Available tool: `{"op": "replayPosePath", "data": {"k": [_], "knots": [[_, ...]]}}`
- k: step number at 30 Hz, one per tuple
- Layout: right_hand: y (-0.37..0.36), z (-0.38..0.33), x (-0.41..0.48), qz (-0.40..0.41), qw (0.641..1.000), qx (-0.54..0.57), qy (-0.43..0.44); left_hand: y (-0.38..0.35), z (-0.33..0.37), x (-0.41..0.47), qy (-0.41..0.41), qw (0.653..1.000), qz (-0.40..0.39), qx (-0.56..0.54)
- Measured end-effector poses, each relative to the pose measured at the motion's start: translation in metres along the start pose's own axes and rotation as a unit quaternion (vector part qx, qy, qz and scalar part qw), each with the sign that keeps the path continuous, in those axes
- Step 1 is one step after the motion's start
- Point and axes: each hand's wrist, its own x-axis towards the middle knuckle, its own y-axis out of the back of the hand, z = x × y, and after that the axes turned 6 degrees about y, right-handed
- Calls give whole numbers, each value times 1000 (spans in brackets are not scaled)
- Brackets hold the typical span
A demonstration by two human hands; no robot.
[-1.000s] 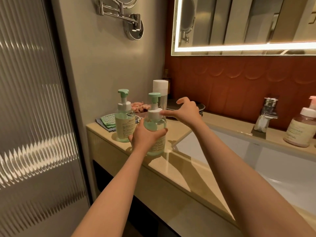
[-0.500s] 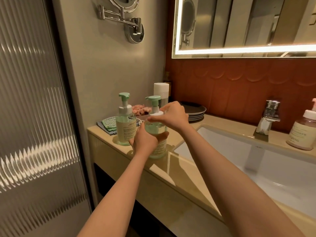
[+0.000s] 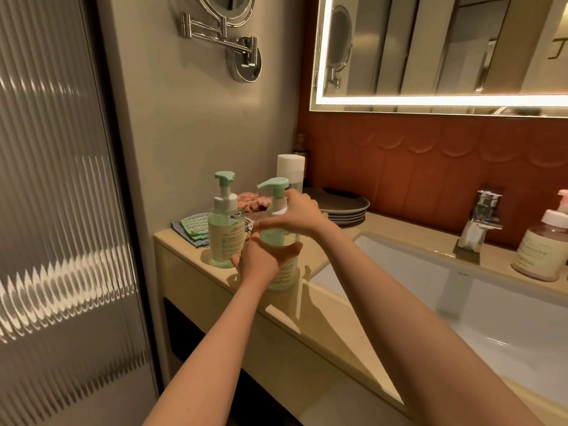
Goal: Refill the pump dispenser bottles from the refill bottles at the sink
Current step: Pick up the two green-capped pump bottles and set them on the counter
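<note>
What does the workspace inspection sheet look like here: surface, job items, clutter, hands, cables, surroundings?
Surface: beige counter, with sink basin set in at right.
Job's things: near pump bottle upright on the counter; second pump bottle left of it, apart; white-capped bottle behind.
Clutter: folded cloths, pink item, stacked plates, pink-pump bottle by faucet.
Hands: left hand grips the near pump bottle's body; right hand grips its pump collar.
Cables: nothing seen.
Surroundings: lit mirror, swing-arm mirror, ribbed glass door.

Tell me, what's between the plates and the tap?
Nothing but bare beige counter; the head view shows it between the stacked plates and the tap.
</note>
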Motion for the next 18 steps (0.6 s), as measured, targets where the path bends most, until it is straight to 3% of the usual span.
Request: {"op": "replayPosePath", "data": {"k": [2, 5, 11, 18], "knots": [[-1, 3, 2, 46, 998, -42, -14, 1, 1, 1, -5, 1000, -5, 8], [13, 5, -2, 42, 999, -12, -6, 3, 3, -1, -6, 1000, -11, 2], [37, 0, 3, 120, 984, 131, 21, 7, 5, -4, -6, 1000, -12, -11], [85, 1, 1, 239, 946, 218, 18, 5, 4, -7, -18, 1000, 6, -13]]}}
